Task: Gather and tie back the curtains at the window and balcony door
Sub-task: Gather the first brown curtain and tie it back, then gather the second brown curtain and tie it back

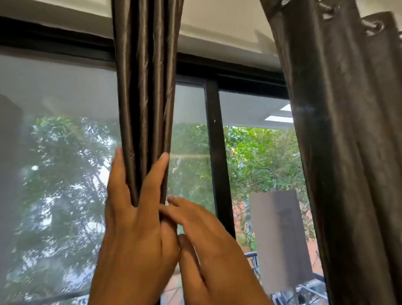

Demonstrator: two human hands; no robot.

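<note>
**Hands bunching the middle curtain for tying**

Left hand [133,215] is gripping the gathered curtain [144,97], with the folds running up between its spread fingers [155,175]: one finger is lying on the left edge of the bundle and another is crossing its front. Likely reason: it is keeping the pleats squeezed into one narrow column so a tie can go round. Right hand [208,239] is working just right of the left fingers, touching them, with its fingertips [172,201] pressing at the bundle's right edge. Its fingers are bent; cannot tell whether they are pinching a tie or only fabric, since the spot is blurred and hidden. Behind the fingers, the window frame [216,151] is standing upright. Well right of both hands, a second curtain [347,146] is hanging loose and ungathered, probably waiting its turn. No containers are showing.
</note>
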